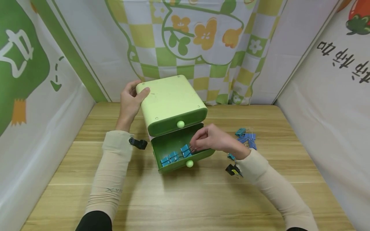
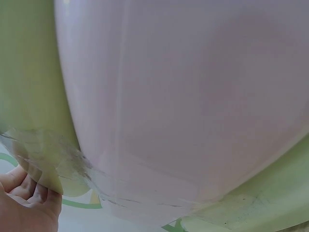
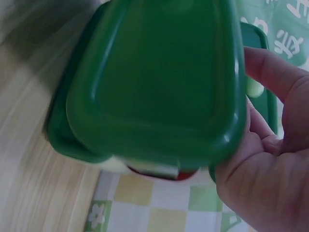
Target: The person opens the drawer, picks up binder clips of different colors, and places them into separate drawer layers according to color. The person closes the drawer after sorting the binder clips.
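A small light green drawer cabinet [image 1: 173, 99] stands on the table, its lower green drawer [image 1: 173, 166] pulled out and the upper drawer closed. My left hand [image 1: 130, 101] grips the cabinet's back left corner, thumb on the top and fingers round the side. Inside the open drawer, my right hand [image 1: 211, 139] pinches the wire handles of a blue binder clip [image 1: 186, 150]. Other blue binder clips [image 1: 169, 158] lie to its left along the drawer's front. In the right wrist view the green drawer front [image 3: 159, 87] hides the fingertips and clips.
Several blue and teal binder clips [image 1: 247, 138] lie loose on the wooden table [image 1: 202, 205], right of the cabinet. One teal clip [image 1: 231, 156] is close by the right wrist. A checked curtain [image 1: 202, 73] hangs behind the cabinet, and printed panels flank the table.
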Motion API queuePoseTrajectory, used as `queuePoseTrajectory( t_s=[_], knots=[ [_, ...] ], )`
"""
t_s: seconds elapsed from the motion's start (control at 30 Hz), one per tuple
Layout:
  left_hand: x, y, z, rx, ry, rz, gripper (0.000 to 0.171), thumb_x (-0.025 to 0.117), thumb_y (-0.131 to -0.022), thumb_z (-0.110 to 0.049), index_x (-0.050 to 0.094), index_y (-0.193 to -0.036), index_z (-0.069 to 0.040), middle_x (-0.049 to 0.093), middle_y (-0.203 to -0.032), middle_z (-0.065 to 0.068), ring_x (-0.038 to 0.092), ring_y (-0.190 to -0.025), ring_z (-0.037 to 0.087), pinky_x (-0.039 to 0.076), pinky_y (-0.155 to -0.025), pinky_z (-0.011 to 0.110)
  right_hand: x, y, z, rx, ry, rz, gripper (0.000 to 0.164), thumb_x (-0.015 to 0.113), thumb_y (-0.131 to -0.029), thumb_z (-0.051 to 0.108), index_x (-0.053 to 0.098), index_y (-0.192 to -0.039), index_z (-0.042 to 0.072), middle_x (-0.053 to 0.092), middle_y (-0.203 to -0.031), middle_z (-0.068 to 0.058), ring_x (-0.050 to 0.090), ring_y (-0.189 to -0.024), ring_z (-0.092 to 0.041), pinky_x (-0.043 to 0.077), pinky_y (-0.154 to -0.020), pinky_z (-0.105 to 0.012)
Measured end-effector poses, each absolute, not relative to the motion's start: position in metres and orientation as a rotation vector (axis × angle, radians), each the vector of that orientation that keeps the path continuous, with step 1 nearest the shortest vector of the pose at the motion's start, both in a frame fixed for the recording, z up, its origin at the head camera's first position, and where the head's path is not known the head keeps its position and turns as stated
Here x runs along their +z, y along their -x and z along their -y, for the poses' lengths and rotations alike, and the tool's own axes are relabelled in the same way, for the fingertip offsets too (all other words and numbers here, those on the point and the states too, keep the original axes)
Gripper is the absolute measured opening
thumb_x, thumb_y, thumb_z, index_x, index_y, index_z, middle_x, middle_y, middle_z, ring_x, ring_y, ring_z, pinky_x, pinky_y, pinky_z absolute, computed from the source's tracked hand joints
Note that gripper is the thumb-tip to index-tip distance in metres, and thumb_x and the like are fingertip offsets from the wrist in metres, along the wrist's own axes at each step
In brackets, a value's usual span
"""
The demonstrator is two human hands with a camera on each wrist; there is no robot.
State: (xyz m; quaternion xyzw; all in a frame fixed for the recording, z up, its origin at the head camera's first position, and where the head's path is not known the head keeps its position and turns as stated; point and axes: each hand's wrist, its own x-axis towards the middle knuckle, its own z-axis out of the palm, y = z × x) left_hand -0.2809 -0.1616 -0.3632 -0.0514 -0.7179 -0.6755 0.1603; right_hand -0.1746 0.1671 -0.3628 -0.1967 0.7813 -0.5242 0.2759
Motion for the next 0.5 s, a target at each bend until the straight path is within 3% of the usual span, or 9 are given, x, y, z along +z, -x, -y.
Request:
queuePoseTrajectory(
  t_s=[0.33,0.5],
  knots=[
    [-0.363,0.281,0.161,-1.928,0.139,2.058,0.065,0.077,-0.096,-0.032,0.053,-0.149,-0.003,0.062,-0.136,0.007,0.06,-0.121,0.016,0.053,-0.099,0.021,-0.364,0.175,-0.159,-1.347,0.548,-2.171,0.016,0.064,-0.102,0.002,0.079,-0.104,0.0,0.081,-0.102,-0.015,0.08,-0.094,-0.023,0.066,-0.086,-0.037],
    [-0.362,0.281,0.161,-1.926,0.137,2.057,0.063,0.077,-0.096,-0.031,0.055,-0.148,-0.004,0.062,-0.137,0.008,0.06,-0.12,0.015,0.052,-0.099,0.022,-0.358,0.175,-0.17,-1.374,0.5,-2.211,0.015,0.064,-0.102,0.001,0.078,-0.106,-0.003,0.08,-0.102,-0.017,0.08,-0.097,-0.03,0.066,-0.088,-0.039]
  ],
)
